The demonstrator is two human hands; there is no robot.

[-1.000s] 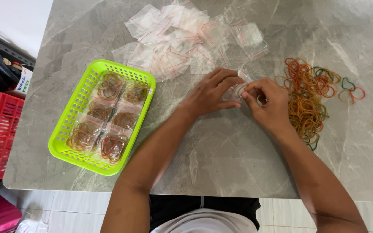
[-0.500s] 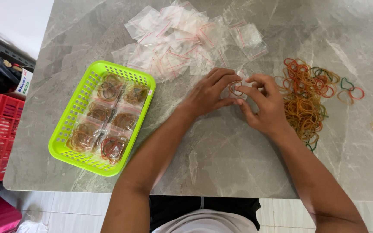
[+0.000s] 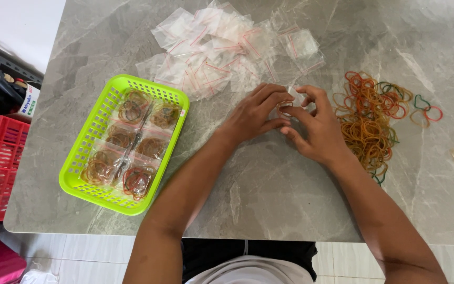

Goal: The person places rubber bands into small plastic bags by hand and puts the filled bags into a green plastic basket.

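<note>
Both bare forearms reach forward from the lower edge of view and converge. The left hand (image 3: 256, 113) lies palm down, knuckles up, its fingers curled toward the right hand (image 3: 313, 129). The right hand is angled inward, thumb and forefinger pinched close to the left fingertips. The two grips meet, fingertips touching, wrists slightly raised and well apart.

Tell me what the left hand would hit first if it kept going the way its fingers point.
Its fingers aim up and right, so the left hand would first meet the small clear bag pinched between both hands, then the right hand; depth is hard to judge.
</note>
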